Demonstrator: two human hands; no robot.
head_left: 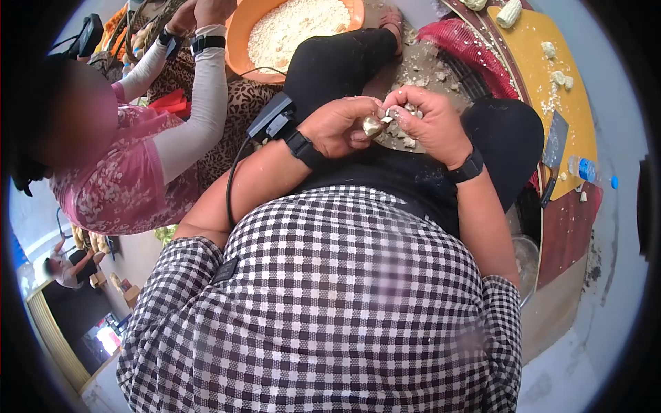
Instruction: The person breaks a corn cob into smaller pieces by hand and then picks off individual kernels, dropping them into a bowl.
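Note:
My left hand (339, 129) is closed around a pale, shiny rounded lump (372, 126), its fingers curled in. Close beside it, my right hand (432, 129) pinches at a small white piece (387, 118) between thumb and forefinger; the fingertips of both hands nearly meet. The exact kind of these pieces cannot be made out. Whitish crumbs (407, 142) lie below and around the hands, over my lap and the floor. Both wrists wear black bands.
An orange basin (237, 41) of white chopped bits stands ahead. On the right, a yellow cutting board (575, 76) bears pale chunks, a knife (555, 141) and a plastic bottle (586, 168). A red mesh sack (475, 51) lies beside it. Another person (131, 158) sits at left.

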